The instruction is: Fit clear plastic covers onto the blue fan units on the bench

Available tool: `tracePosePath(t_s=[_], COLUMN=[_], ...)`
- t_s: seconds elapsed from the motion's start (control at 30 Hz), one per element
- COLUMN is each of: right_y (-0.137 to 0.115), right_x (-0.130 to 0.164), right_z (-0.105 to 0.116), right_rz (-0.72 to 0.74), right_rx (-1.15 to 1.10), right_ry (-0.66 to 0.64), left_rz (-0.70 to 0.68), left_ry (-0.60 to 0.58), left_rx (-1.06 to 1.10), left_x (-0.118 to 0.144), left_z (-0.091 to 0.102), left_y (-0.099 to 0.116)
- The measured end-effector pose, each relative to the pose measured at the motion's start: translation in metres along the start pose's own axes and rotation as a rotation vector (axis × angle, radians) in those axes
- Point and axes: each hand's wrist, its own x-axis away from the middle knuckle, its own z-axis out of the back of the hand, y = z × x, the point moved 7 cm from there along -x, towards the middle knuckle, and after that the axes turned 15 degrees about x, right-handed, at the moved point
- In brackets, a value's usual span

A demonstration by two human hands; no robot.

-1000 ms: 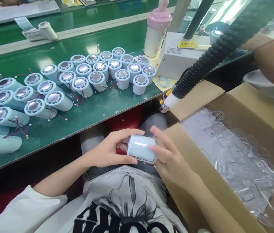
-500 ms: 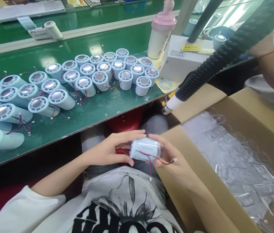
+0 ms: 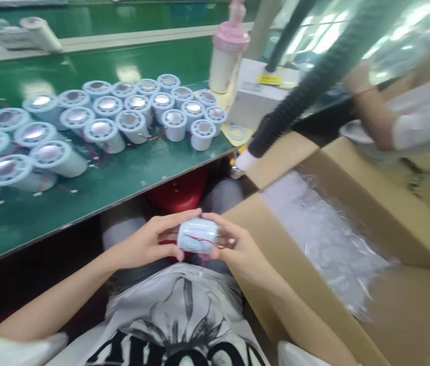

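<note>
Over my lap, a light-blue cylindrical housing [image 3: 196, 235] lies on its side between my two hands, with thin red wires along its near face. A clear plastic cover seems to sit around its body. My left hand [image 3: 154, 239] grips the left end, thumb below and fingers above. On the right end, my right hand [image 3: 234, 241] closes with its fingers over the top and thumb underneath. White connectors hang from the wires near my right fingers. Several similar light-blue housings [image 3: 102, 130] stand or lean on the green bench [image 3: 154, 162], wires trailing.
To my right, an open cardboard box [image 3: 291, 274] holds clear plastic parts [image 3: 337, 249]. A black ribbed hose [image 3: 295, 107] slants down above its near corner. A pink-lidded bottle [image 3: 227, 56] and a white box-shaped device [image 3: 251, 96] stand at the bench's end. A co-worker's arm [image 3: 375, 107] is beyond.
My view has turned right, so the bench and hands appear farther left. My right hand has moved in over the housing's right end, and the clear cover reaches farther along its body.
</note>
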Motion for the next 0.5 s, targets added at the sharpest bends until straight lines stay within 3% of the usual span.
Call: tracePosePath(t_s=[0.13, 0.27, 0.5], right_y=[0.005, 0.013, 0.018], right_x=[-0.009, -0.012, 0.001], right_z=[-0.003, 0.007, 0.015], right_rz=[-0.059, -0.041, -0.031], right_rx=[-0.167, -0.26, -0.085], right_ry=[-0.074, -0.066, 0.027], left_rz=[0.036, 0.046, 0.024], left_ry=[0.044, 0.058, 0.02], left_rx=[-0.05, -0.158, -0.053], left_x=[-0.002, -0.011, -0.017], left_z=[0.01, 0.017, -0.002], left_y=[-0.007, -0.007, -0.002])
